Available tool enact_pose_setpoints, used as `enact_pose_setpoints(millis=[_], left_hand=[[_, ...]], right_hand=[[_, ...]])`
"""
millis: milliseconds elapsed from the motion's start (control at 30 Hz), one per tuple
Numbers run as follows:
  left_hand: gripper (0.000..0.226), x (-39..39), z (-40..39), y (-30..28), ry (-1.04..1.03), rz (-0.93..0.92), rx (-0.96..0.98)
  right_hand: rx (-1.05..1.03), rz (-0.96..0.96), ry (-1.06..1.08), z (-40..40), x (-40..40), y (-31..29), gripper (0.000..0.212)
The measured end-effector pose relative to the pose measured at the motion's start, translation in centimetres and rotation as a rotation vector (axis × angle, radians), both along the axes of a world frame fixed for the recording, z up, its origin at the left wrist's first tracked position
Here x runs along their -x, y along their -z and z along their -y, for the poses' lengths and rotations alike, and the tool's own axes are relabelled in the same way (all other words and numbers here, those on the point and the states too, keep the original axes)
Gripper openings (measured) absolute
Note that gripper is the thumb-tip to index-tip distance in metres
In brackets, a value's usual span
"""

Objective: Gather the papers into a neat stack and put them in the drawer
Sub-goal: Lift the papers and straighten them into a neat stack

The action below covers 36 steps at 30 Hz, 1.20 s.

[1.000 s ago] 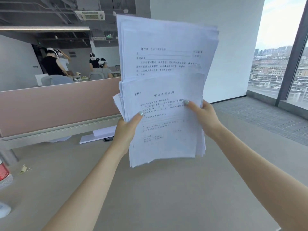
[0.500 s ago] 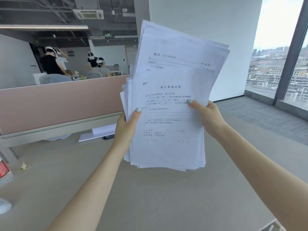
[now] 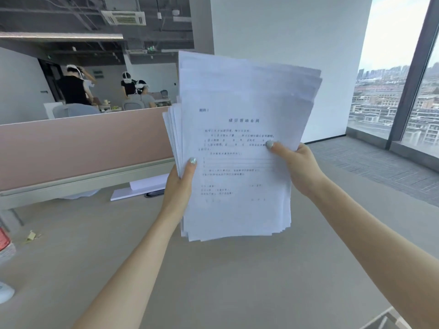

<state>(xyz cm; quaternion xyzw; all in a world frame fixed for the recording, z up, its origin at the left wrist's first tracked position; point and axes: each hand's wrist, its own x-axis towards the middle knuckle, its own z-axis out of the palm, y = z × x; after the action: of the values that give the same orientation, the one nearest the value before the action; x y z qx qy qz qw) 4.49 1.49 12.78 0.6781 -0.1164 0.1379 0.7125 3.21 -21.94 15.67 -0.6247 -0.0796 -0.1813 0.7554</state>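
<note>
I hold a thick stack of white printed papers upright in the air above the beige desk. My left hand grips the stack's left edge, thumb on the front sheet. My right hand grips the right edge, thumb pressed on the text. The sheets are roughly aligned, with edges fanned out slightly at the left side and at the top right. No drawer is in view.
A pink partition runs along the desk's far edge. A white stand sits at its foot. A small yellow clip and a red-labelled bottle lie at the left. People stand beyond the partition. Windows are at the right.
The sheets that stuck out high at the top have dropped level with the rest, so the stack is more even. Both hands kept their grip on its sides.
</note>
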Motion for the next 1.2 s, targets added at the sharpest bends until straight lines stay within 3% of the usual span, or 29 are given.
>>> enact_pose_setpoints(millis=[100, 200, 333, 500, 600, 733, 867, 967, 1033, 1100, 1200], left_hand=[[0.023, -0.2, -0.1, -0.2, -0.024, -0.005, 0.028], [0.02, -0.5, -0.3, 1.4, -0.008, -0.041, 0.066], [0.061, -0.3, 0.2, 3.2, 0.039, -0.129, 0.031], [0.03, -0.4, 0.7, 0.1, 0.048, -0.022, -0.003], [0.043, -1.2, 0.1, -0.5, 0.042, -0.003, -0.01], [0.066, -0.7, -0.1, 3.2, 0.227, -0.136, -0.08], [0.047, 0.9, 1.6, 4.8, 0.235, -0.154, -0.106], [0.025, 1.5, 2.2, 2.8, 0.143, -0.105, -0.061], [0.019, 1.4, 2.2, 1.2, 0.129, -0.043, -0.001], [0.029, 1.2, 1.8, 0.7, 0.156, -0.015, 0.054], [0.037, 1.8, 1.4, 2.6, 0.245, -0.093, 0.104]], right_hand=[[0.012, 0.045, -0.084, 0.1, 0.1, -1.3, 0.031], [0.177, -0.022, -0.102, 0.3, 0.2, 0.6, 0.022], [0.217, -0.166, -0.061, 0.2, 0.1, 4.1, 0.021], [0.052, -0.024, 0.046, 0.0, 0.1, 1.1, 0.006], [0.041, 0.015, -0.046, 0.4, 0.5, -0.8, 0.01], [0.217, -0.184, -0.093, 0.9, 0.9, 2.3, 0.025], [-0.018, -0.313, -0.091, 0.7, 1.5, 5.8, 0.033], [-0.111, -0.258, -0.07, 0.5, 1.8, 4.1, 0.03], [-0.077, -0.18, -0.094, 0.5, 2.2, 2.0, 0.021], [-0.016, -0.132, -0.093, 0.8, 2.6, 0.7, 0.02], [0.115, -0.165, -0.064, 1.3, 3.1, 2.0, 0.023]])
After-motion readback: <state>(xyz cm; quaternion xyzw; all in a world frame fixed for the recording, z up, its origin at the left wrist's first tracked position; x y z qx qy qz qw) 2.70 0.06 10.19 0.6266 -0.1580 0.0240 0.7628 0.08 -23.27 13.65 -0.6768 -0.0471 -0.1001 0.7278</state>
